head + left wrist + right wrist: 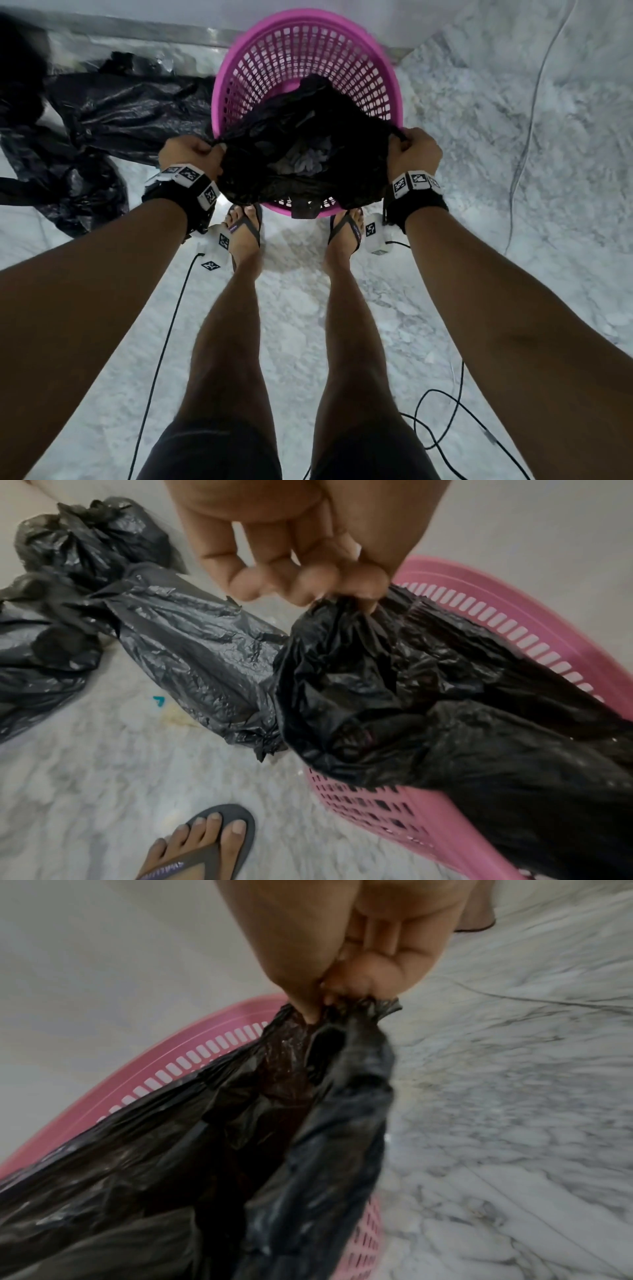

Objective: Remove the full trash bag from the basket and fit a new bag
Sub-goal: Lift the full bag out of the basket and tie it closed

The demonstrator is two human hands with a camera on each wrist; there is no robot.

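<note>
- I have my left hand (191,156) pinching the left edge of the black trash bag (301,154), with the fingers (308,585) curled around a bunch of the plastic.
- My right hand (414,154) is clamped on the opposite edge in the same way; in the right wrist view the thumb and fingers squeeze a twisted corner of the plastic.
- The bag sits in the pink basket (308,44), over the half nearer to my feet, and its mouth is stretched open between the two hands, so its long axis goes left to right across the rim.
- Something grey shows inside the bag; I cannot tell what it is.
- Both hands are about equally near to the bag and a little outside the rim, one on each side. I judge the next move is a pull straight up, and both sides should rise together or the bag may drag on the near rim.
- Several other black bags (192,653) lie on the marble floor (479,137) to my left, just beside the basket; the one farthest away looks knotted shut.
</note>
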